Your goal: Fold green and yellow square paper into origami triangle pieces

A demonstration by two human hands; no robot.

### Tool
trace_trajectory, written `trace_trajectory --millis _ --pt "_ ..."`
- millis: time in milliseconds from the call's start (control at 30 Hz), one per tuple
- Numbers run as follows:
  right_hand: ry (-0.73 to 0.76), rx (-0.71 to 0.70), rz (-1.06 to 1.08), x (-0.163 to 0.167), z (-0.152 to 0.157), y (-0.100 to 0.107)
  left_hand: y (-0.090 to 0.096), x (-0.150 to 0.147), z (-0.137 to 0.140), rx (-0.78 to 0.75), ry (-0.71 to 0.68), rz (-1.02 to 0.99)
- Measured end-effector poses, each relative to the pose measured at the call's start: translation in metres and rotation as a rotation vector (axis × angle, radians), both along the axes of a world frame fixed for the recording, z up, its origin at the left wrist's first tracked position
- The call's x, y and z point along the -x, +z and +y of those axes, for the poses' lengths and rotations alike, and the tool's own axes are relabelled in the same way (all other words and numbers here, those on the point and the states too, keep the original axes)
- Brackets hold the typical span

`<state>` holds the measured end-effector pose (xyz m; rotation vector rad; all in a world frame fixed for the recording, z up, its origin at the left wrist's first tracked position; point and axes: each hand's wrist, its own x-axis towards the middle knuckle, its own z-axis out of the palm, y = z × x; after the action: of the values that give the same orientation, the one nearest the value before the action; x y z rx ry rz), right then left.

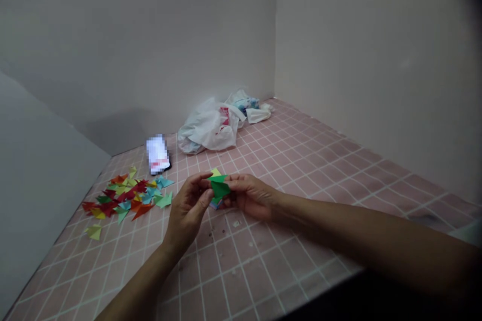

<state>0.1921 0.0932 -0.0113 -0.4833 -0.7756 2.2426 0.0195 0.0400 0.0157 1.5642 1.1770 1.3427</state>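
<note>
Between my two hands, just above the table, is a piece of green folded paper [220,188]. My left hand [193,202] grips its left edge with thumb and fingers. On the opposite side, my right hand [251,194] pinches the paper's right edge; some of its fingers are hidden behind the paper and the hand. Behind and below the green piece, a yellow sheet of paper [215,172] and a bluish edge show, partly covered. Left of my left hand lies a loose pile of small folded paper shapes [130,193] in red, orange, yellow, green and blue.
A phone with a lit, blurred screen [158,154] stands behind the pile. White plastic bags [209,128] and a blue-patterned packet [246,104] sit near the back corner. Walls bound the pink checked tabletop [301,145] behind and at both sides.
</note>
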Motion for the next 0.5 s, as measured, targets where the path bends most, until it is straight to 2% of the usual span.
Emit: trace_trajectory --millis 100,167,300,367,500 --pt "0.034 -0.023 -0.021 0.0010 -0.0010 -0.0013 0.0016 -0.0010 0.0005 0.058 -0.043 0.002" --pt "0.011 -0.076 -0.053 0.0018 -0.0019 -0.0013 0.0006 -0.0016 0.0023 0.099 -0.018 -0.023" --pt "-0.146 -0.308 -0.133 0.0026 -0.0026 -0.0016 -0.0045 -0.0024 0.0064 0.182 0.105 -0.176" --pt "-0.172 -0.436 -0.155 0.0024 -0.0023 -0.0020 -0.0063 -0.0028 0.0073 0.209 0.130 -0.214" --pt "-0.194 -0.532 -0.188 0.0013 -0.0019 -0.0020 -0.0058 -0.0046 0.0058 0.209 0.118 -0.196"
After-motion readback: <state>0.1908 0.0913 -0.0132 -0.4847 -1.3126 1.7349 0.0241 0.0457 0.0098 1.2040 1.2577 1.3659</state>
